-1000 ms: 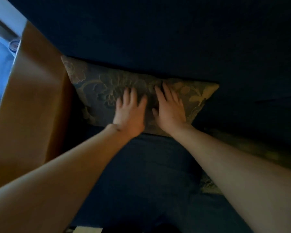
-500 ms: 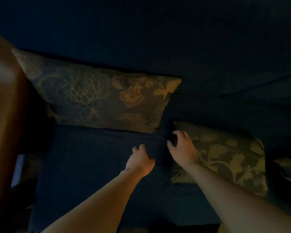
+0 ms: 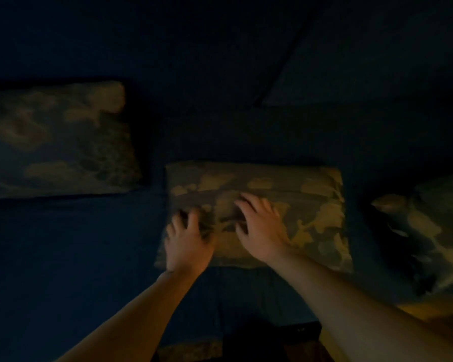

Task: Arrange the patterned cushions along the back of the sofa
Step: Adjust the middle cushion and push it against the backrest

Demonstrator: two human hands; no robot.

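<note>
Three floral patterned cushions lie on a dark blue sofa (image 3: 63,257). The left cushion (image 3: 58,139) leans against the sofa back. The middle cushion (image 3: 311,205) lies flat on the seat, away from the back. My left hand (image 3: 187,241) rests on its left part with the fingers curled into the fabric. My right hand (image 3: 259,228) lies on its middle, fingers spread and bent. Whether either hand has a real grip is blurred. The right cushion (image 3: 429,231) lies at the frame's right edge, partly cut off.
The sofa back (image 3: 220,61) fills the top of the view, with a seam running diagonally at upper right. A yellowish floor strip (image 3: 434,317) shows at lower right. The scene is dim and motion-blurred.
My view has swung right, away from the left cushion and the wooden armrest. Both hands left the first cushion, crossed the seat and now lie on the middle cushion.
</note>
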